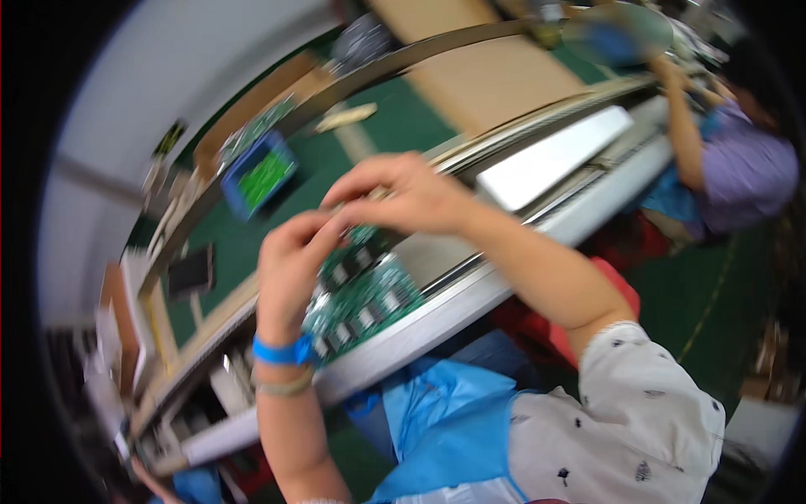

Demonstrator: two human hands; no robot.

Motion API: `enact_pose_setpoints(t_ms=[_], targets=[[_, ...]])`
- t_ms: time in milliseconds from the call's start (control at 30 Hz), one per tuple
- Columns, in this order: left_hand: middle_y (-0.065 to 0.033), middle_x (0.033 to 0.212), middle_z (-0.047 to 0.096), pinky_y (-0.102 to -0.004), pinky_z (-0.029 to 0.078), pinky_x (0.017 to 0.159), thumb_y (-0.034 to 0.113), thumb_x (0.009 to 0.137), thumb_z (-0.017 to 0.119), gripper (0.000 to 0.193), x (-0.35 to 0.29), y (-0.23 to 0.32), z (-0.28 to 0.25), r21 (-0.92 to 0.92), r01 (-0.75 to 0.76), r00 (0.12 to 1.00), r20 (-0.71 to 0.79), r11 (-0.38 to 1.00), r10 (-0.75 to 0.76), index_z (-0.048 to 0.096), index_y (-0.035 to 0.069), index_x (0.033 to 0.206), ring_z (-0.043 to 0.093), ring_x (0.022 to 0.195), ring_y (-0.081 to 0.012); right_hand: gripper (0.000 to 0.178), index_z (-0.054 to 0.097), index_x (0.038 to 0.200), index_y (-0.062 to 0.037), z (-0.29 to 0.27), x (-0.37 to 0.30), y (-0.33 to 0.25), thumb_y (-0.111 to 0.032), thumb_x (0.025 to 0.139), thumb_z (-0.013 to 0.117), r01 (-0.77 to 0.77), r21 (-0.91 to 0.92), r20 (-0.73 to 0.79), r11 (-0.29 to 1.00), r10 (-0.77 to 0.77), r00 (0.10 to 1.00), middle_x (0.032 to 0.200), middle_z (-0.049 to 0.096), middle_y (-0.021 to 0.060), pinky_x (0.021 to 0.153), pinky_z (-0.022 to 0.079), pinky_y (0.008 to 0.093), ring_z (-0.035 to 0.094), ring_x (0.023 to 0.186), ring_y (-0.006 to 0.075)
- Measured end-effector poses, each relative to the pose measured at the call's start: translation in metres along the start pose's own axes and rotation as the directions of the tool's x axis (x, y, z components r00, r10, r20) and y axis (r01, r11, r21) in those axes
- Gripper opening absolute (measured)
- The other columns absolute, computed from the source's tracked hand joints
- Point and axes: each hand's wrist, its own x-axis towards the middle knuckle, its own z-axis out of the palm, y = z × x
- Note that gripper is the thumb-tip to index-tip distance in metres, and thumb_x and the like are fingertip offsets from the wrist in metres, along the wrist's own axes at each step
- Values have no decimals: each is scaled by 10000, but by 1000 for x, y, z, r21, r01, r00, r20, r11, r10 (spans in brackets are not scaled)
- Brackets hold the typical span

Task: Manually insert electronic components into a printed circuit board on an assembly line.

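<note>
- Nearest the camera, below the grip: a white patterned shirt (621, 412) and a blue apron (453, 420).
- The left grip (285, 256) and right grip (411, 197) meet, thumbs and fingertips drawn together; with the blur, I cannot tell whether something small is pinched between them.
- Green circuit boards (361, 294) lie just beneath the grip and toward the body, their long axis slanting from lower left to upper right along a pale metal rail (428, 328); the left grip is nearer, partly overlapping their left end in view.
- Beyond the grip spreads the green counter (323, 164).
- Left of the grip on it: a blue bin (234, 198) holding green pieces (262, 181).
- Ahead and right: brown cardboard (504, 80).
- Right of the grip: a long white panel (554, 160), then a co-worker in purple (747, 168), well apart.
</note>
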Motion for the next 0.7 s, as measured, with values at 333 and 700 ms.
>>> enact_pose_setpoints(t_ms=[333,700], targets=[[-40,912,733,-248,489,837,184,973,714,215,-21,-7,-5,-447,134,990,90,884,-105,754,-6,1064,636,872,-95,162,749,1051,-10,3,3,-11,-132,948,723,-158,187,196,970,121,973,959,723,34,828,537,245,663,916,101],[-24,896,734,-207,462,743,211,960,734,223,-24,-14,-9,-438,143,989,89,887,-115,758,15,1062,614,817,-62,159,717,1079,-21,12,0,-8,-119,953,722,-165,172,214,971,127,969,990,677,18,826,523,240,645,951,89]])
